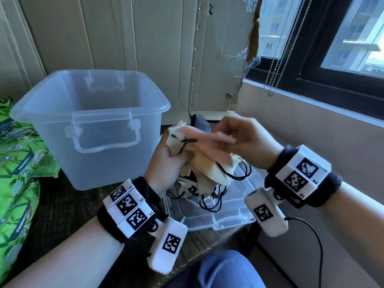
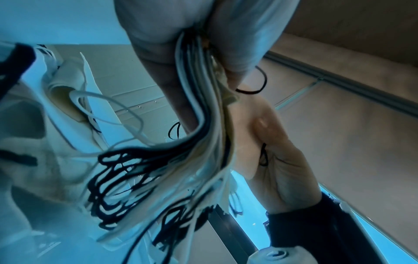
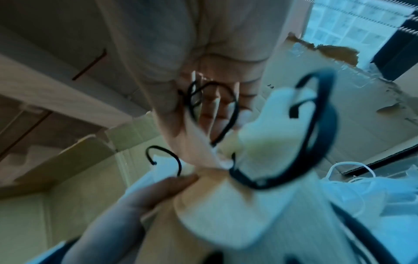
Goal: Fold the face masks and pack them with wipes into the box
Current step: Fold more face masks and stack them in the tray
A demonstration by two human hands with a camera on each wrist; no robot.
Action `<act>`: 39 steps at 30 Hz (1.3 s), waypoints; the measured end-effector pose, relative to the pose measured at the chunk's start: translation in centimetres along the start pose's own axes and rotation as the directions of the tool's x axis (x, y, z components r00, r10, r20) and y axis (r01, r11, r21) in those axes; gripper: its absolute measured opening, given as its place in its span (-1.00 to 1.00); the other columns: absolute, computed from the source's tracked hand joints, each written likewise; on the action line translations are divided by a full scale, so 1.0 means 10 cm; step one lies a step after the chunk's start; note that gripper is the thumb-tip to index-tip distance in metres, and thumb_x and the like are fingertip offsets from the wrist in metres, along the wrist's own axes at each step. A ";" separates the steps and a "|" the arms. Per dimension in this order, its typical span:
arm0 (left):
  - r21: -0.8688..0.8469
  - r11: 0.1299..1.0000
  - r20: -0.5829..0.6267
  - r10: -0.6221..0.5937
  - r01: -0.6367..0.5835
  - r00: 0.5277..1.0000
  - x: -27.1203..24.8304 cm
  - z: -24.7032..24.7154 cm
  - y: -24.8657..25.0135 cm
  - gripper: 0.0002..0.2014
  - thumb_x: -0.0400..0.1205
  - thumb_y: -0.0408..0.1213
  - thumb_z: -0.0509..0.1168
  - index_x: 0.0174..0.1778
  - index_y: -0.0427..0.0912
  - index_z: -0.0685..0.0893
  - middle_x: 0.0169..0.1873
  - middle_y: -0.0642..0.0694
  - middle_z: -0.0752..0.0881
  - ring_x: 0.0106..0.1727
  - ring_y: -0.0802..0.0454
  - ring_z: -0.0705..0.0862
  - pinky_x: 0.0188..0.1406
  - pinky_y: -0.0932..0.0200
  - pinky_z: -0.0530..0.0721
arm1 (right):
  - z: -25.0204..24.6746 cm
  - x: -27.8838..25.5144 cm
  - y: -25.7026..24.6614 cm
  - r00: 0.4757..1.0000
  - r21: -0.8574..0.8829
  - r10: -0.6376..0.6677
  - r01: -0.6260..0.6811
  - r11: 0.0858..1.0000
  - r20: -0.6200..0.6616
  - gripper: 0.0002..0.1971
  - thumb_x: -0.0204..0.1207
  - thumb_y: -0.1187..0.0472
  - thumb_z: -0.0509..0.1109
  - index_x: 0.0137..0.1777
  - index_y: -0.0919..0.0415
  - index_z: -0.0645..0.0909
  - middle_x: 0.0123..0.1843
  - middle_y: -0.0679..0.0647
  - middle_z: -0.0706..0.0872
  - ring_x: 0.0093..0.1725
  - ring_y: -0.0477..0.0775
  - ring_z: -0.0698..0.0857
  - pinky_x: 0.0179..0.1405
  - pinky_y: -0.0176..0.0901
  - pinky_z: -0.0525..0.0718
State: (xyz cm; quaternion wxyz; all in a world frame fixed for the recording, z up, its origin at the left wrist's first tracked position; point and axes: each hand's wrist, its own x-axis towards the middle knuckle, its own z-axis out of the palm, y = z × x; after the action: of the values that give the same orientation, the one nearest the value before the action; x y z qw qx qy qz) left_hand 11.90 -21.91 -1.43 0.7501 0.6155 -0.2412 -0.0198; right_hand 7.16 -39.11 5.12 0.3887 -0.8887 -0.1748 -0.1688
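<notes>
My left hand grips a stack of folded cream face masks with black ear loops, seen edge-on as a stack of masks in the left wrist view. My right hand pinches the top mask of that stack, a peach-cream one with a black loop; it shows as the top mask in the right wrist view. More masks lie below on the clear lid. The clear plastic box stands open to the left. Green wipes packs lie at the far left.
A cardboard sheet leans against the wall behind the box. The window sill and bead chains are at the right. A dark pouch sits behind the hands. A black cable hangs from my right wrist; my knee is below.
</notes>
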 end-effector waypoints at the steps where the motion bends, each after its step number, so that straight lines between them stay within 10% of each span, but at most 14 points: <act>1: -0.001 1.000 0.018 0.014 -0.014 1.000 0.01 0.00 0.00 -0.58 0.45 -0.44 0.42 0.24 -0.32 0.55 0.15 -0.28 0.69 0.22 -0.20 0.66 0.29 -0.17 0.61 | 0.04 -0.02 0.01 0.994 -0.056 -0.005 0.011 0.998 0.107 -0.88 0.37 0.22 0.53 -0.16 0.20 0.66 -0.18 0.07 0.69 -0.24 -0.05 0.63 -0.16 -0.08 0.69; 5: 0.046 0.995 0.028 0.083 -0.084 0.996 -0.01 -0.01 0.03 -0.67 0.39 -0.37 0.40 0.02 -0.47 0.61 -0.01 -0.31 0.73 0.07 -0.24 0.70 0.10 -0.15 0.68 | 0.11 -0.04 -0.02 0.960 -0.102 -0.010 0.041 0.994 0.280 -0.40 0.31 -0.49 0.15 -0.15 -0.03 0.76 0.05 0.01 0.63 0.04 -0.14 0.60 0.05 -0.34 0.52; 9: 0.037 0.998 0.026 0.050 -0.051 0.998 -0.02 -0.01 0.01 -0.59 0.50 -0.42 0.40 0.27 -0.31 0.55 -0.01 -0.20 0.73 -0.03 0.04 0.69 -0.09 0.17 0.67 | 0.23 0.00 -0.04 0.991 -0.191 0.102 -0.083 0.978 0.088 -0.84 0.42 -0.07 0.44 -0.20 -0.01 0.67 -0.02 0.00 0.53 -0.10 -0.18 0.51 -0.11 -0.37 0.43; 13: 0.010 1.000 0.029 0.019 -0.020 0.999 -0.02 -0.01 -0.04 -0.38 0.54 -0.59 0.31 0.33 0.20 0.41 -0.01 -0.04 0.71 -0.04 0.16 0.67 -0.12 0.29 0.67 | 0.30 0.03 -0.03 0.985 -0.244 0.171 -0.167 0.955 -0.005 -0.56 0.21 0.11 0.63 -0.04 0.02 0.43 -0.16 -0.04 0.54 -0.22 -0.03 0.49 -0.17 -0.30 0.48; 16: -0.026 0.999 0.040 0.024 -0.023 0.999 -0.03 0.00 -0.04 -0.35 0.53 -0.61 0.30 0.37 0.16 0.39 0.05 -0.03 0.74 0.03 0.16 0.70 -0.03 0.23 0.72 | 0.26 0.05 -0.03 0.971 -0.105 0.233 -0.226 0.968 0.057 -0.56 0.20 0.23 0.64 -0.10 -0.08 0.44 -0.35 0.01 0.58 -0.36 0.01 0.50 -0.22 -0.05 0.54; 26: -0.024 0.999 -0.023 0.027 -0.028 0.999 -0.03 -0.01 -0.03 -0.30 0.52 -0.58 0.35 0.30 0.36 0.45 -0.06 -0.18 0.64 -0.09 -0.10 0.56 0.02 -0.24 0.65 | -0.03 0.09 0.07 0.956 0.193 0.271 -0.247 0.950 -0.111 -0.80 0.41 0.40 0.47 -0.33 0.20 0.52 -0.29 0.29 0.63 -0.34 0.08 0.55 -0.30 -0.11 0.54; 30: 0.011 0.999 -0.035 0.049 -0.049 0.998 -0.01 -0.02 -0.03 -0.31 0.55 -0.62 0.29 0.35 0.29 0.40 0.03 -0.15 0.67 -0.22 0.06 0.64 -0.38 0.22 0.66 | -0.24 0.09 0.12 0.941 0.041 0.267 -0.265 0.963 -0.207 -0.88 0.45 0.43 0.41 -0.23 0.24 0.56 -0.36 0.11 0.65 -0.45 -0.16 0.56 -0.41 -0.31 0.57; 35: 0.002 1.000 -0.057 0.020 -0.020 0.998 0.00 -0.03 -0.04 -0.37 0.57 -0.60 0.29 0.36 0.20 0.42 -0.21 -0.21 0.62 -0.48 0.00 0.47 -0.58 0.31 0.52 | -0.33 0.03 -0.01 0.972 0.068 0.203 -0.212 0.975 0.115 -0.75 0.45 0.53 0.36 -0.24 0.15 0.67 -0.32 0.02 0.71 -0.33 -0.18 0.63 -0.20 -0.34 0.63; 39: -0.026 1.000 -0.063 0.015 -0.016 0.998 0.01 0.00 -0.04 -0.45 0.43 -0.43 0.39 0.35 -0.06 0.49 0.07 -0.15 0.73 -0.01 -0.04 0.73 -0.02 0.10 0.70 | -0.18 0.01 -0.11 0.941 -0.029 0.155 -0.153 0.988 0.300 -0.66 0.43 0.52 0.39 -0.20 -0.01 0.69 -0.20 -0.04 0.78 -0.18 -0.23 0.68 0.03 -0.31 0.68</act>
State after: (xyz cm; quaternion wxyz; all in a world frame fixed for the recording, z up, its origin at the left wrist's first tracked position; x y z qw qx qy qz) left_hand 12.13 -22.05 -1.75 0.7656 0.6038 -0.2219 0.0021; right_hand 6.49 -39.72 7.00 0.3671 -0.9161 -0.1614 -0.0008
